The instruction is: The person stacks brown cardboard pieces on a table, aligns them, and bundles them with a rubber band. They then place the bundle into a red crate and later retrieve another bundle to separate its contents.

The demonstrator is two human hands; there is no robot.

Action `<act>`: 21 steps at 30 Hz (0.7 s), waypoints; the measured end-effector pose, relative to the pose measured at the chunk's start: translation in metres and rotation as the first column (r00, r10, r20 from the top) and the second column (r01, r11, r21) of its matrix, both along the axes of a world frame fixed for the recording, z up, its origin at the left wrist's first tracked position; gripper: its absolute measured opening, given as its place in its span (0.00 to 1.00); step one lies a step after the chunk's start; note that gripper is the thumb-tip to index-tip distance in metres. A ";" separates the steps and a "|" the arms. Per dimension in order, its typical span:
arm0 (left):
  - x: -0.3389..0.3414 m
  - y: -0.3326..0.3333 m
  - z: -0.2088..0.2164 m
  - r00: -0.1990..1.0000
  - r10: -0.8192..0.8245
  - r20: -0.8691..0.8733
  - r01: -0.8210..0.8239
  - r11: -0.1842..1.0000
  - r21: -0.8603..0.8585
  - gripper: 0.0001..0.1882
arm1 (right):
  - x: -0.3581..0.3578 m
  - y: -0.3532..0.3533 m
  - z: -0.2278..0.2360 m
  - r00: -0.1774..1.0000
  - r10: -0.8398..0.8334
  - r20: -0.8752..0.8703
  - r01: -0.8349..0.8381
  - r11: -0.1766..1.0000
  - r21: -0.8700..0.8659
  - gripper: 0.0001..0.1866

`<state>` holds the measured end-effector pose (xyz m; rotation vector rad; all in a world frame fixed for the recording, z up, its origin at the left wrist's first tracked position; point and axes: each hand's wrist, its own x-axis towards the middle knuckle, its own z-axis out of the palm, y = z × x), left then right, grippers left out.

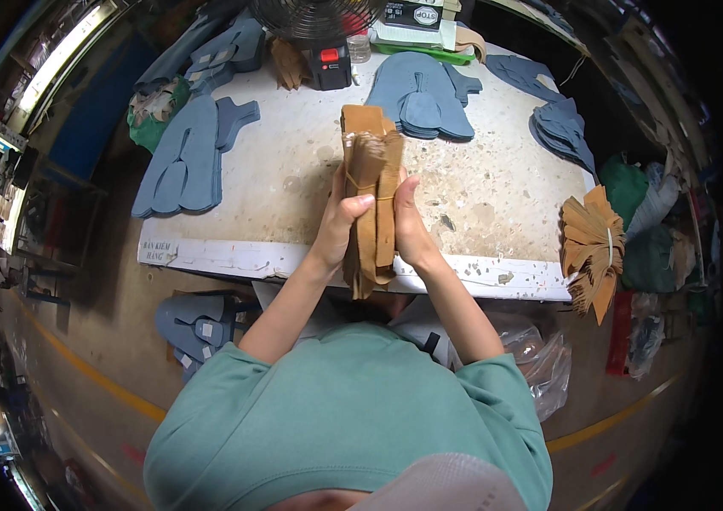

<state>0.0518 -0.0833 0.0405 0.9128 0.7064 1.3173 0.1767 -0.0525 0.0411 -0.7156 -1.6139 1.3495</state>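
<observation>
Upright between my palms stands a thick bundle of tan leather pieces (387,226), held just over the table's front edge. Thin bands run around it, and its upper ends spread unevenly. My left hand (337,223) presses on its left side, thumb laid across the front. On the opposite side my right hand (412,228) grips it with the thumb pointing up. The fingers of both hands are mostly hidden behind the leather. Another tan leather bundle (593,247), tied in the middle and fanned out at its ends, lies at the table's right front corner.
Blue-grey cut pieces lie in stacks at the left (182,166), back middle (429,85) and right (562,132) of the worn white table (293,170). A fan (314,17) with a black battery (330,68) stands at the back. Filled green bags (625,187) are beyond the right edge.
</observation>
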 end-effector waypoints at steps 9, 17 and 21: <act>-0.027 -0.010 0.008 0.960 -0.018 -0.278 0.047 0.994 0.101 0.45 | -0.015 -0.016 0.022 0.977 -0.159 0.144 0.132 0.975 0.179 0.45; -0.059 0.016 -0.001 0.965 -0.007 0.263 0.036 0.994 -0.103 0.39 | -0.027 0.024 0.046 0.838 0.022 0.545 -0.059 0.997 0.051 0.43; -0.083 0.046 -0.012 0.951 0.045 0.307 -0.010 0.993 -0.117 0.36 | -0.002 0.110 0.051 0.870 0.090 0.485 -0.142 0.987 0.072 0.36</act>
